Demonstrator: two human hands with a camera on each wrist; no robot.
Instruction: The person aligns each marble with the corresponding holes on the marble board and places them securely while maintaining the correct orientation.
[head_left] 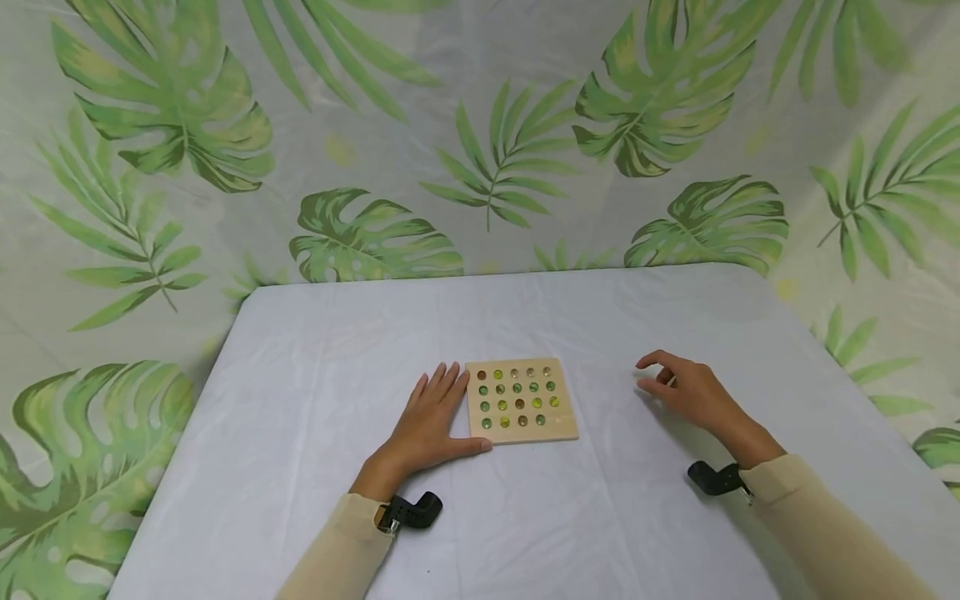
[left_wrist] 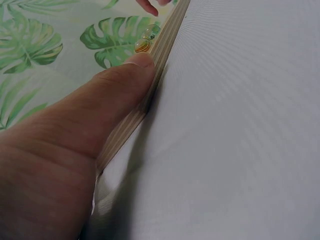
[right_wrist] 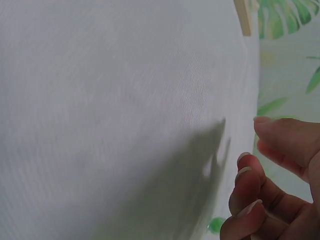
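Observation:
A flat light-wood board lies on the white cloth in the head view. Several glass marbles in green, yellow and brown sit in rows on it. My left hand rests against the board's left side, fingers straight, with the thumb at the near left corner. The left wrist view shows the thumb pressing on the board's edge. Off to the right of the board, my right hand hovers over the table with loosely bent fingers and nothing visible between them. Beside its fingertips in the right wrist view appears a small green round thing, partly hidden.
The table is covered with a white cloth, with its far edge behind the board. A leaf-patterned curtain stands behind the table and along both sides. Each wrist carries a black camera.

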